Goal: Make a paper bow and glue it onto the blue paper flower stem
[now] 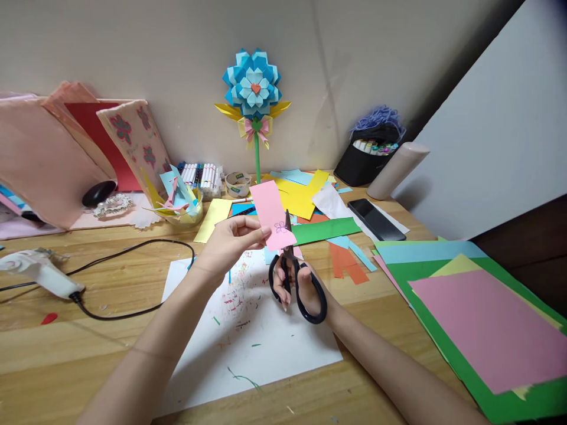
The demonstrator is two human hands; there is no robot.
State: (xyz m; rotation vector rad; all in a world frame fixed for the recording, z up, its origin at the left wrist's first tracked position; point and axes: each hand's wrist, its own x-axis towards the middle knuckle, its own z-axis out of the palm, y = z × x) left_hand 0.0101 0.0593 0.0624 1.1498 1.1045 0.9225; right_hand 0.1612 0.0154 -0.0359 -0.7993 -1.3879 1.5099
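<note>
My left hand [237, 242] pinches a strip of pink paper [267, 203] by its lower left side. A small flower outline is drawn in purple near the strip's lower end. My right hand [305, 286] has its fingers through the black handles of a pair of scissors [312, 307]. The blades point up at the lower right edge of the pink strip, beside the drawing. How far the paper lies between the blades I cannot tell. Beneath both hands is a white sheet [283, 360] with colour marks and tiny paper scraps on it.
Behind my hands lie yellow paper [305, 200], a green strip [328, 231] and orange scraps [348, 262]. A blue paper flower [252, 85] stands at the wall. A phone [376, 218] and stacked coloured sheets [491, 330] are right; a glue gun [44, 274] with its cable is left.
</note>
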